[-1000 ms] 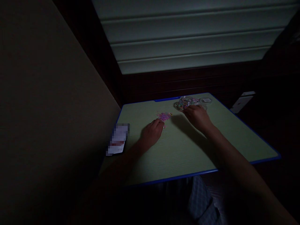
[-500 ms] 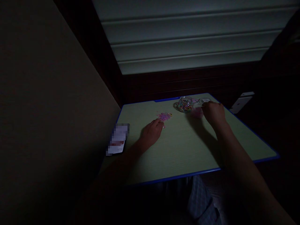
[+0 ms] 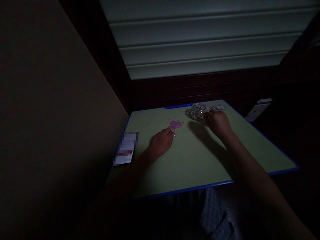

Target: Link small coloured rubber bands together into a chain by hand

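The scene is very dark. My left hand (image 3: 161,142) rests on the pale green table (image 3: 195,156) with its fingers curled, fingertips just below a small pink and purple pile of tiny loops (image 3: 175,124). My right hand (image 3: 218,122) reaches to the far side of the table, its fingers bent and pinched at the right edge of a clear round container (image 3: 197,111) full of small multicoloured loops. What the right fingers hold is too small to make out. A second clear lid or dish (image 3: 220,107) lies just right of the container.
The table has a blue rim (image 3: 190,188) and stands in a corner: a beige wall (image 3: 50,116) at left, a closed blind (image 3: 200,40) behind. A blurred card or phone (image 3: 125,148) lies at the table's left edge. A pale device (image 3: 257,108) sits off to the right.
My right hand went from the container to the right towards the second dish, then came back left to the container's edge. My left hand has stayed put.
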Motion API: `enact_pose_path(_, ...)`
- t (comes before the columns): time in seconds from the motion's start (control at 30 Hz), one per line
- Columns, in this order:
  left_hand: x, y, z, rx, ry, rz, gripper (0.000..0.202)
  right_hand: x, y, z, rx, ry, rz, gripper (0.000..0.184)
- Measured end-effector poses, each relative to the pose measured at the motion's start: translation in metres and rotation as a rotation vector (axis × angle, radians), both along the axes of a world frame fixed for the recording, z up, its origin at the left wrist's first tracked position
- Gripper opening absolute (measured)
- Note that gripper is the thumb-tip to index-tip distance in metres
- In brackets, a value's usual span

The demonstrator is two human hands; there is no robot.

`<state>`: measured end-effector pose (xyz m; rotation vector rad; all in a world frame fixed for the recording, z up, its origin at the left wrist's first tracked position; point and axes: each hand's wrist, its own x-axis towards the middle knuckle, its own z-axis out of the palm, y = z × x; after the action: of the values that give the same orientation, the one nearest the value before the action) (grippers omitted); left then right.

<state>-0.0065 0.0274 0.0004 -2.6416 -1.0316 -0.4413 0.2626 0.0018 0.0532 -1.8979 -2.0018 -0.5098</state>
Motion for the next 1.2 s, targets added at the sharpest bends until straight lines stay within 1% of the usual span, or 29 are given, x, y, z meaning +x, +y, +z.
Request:
enact_pose_path(0.13, 0.002, -0.004, 0.002, 0.036, 0.092, 0.02, 0.022, -0.005, -0.002, 0.001, -0.018, 0.024, 0.052, 0.028)
enact_pose_path(0.37, -0.001, 0.0, -0.002, 0.042, 0.163, 0.057, 0.018, -0.005, -0.001, 0.0, -0.032, 0.031, 0.06, 0.03)
enact_pose_path(0.53, -0.001, 0.001, -0.001, 0.061, 0.137, 0.076, 0.017, -0.008, 0.0, -0.001, -0.047, 0.034, 0.083, 0.03)
enact_pose_path(0.7, -0.002, 0.001, 0.001, 0.105, 0.031, 0.087, 0.018, -0.014, 0.001, -0.004, -0.06, 0.056, 0.133, 0.03)
enact_pose_path(0.77, -0.002, 0.001, 0.001, 0.126, -0.025, 0.073, 0.02, -0.018, 0.002, -0.007, -0.046, 0.093, 0.191, 0.029)
enact_pose_path(0.87, -0.002, 0.0, 0.001, 0.152, -0.087, 0.039, 0.021, -0.027, 0.003, -0.013, -0.026, 0.192, 0.331, 0.028)
enact_pose_path(0.93, -0.001, -0.001, 0.002, 0.157, -0.113, 0.023, 0.021, -0.036, 0.002, -0.017, -0.042, 0.252, 0.439, 0.028)
enact_pose_path(1.03, -0.001, -0.003, 0.002, 0.148, -0.135, -0.006, 0.021, -0.049, -0.003, -0.019, -0.098, 0.281, 0.583, 0.03)
enact_pose_path(1.1, -0.001, -0.003, 0.002, 0.144, -0.142, -0.034, 0.021, -0.055, -0.006, -0.019, -0.129, 0.271, 0.631, 0.031)
enact_pose_path(1.2, -0.001, -0.004, 0.002, 0.141, -0.152, -0.064, 0.021, -0.059, -0.009, -0.021, -0.145, 0.263, 0.637, 0.031)
